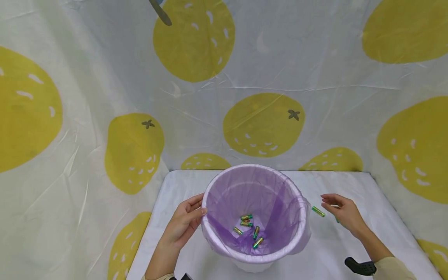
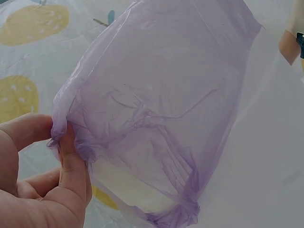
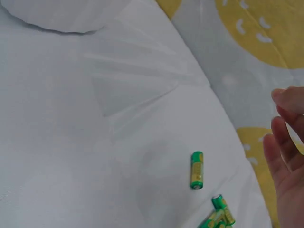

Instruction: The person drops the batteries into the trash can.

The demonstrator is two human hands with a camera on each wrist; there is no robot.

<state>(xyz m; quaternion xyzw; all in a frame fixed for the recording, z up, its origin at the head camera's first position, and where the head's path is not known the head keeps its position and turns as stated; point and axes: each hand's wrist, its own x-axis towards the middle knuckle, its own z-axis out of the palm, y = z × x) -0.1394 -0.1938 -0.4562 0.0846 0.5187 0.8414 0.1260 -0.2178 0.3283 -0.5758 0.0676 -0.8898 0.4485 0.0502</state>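
We grip the lined bin [image 1: 254, 258] at its rim, left hand [image 1: 183, 223] | right hand [image 1: 343, 212] empty, fingers relaxed | green batteries [image 1: 318, 211] inside bin and on tabletop [image 1: 189, 182] | likely light, rigid, slick, rolling; we'd pinch mid-barrel

Pale, creased sheets [image 1: 336, 124] printed with big yellow fruits [image 1: 264, 124] walled in the white-covered surface [image 1: 185, 186] at the back, left and right, under soft light.

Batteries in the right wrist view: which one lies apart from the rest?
The topmost battery, lying by itself on the white table; the other batteries bunch together at the bottom edge of that view.
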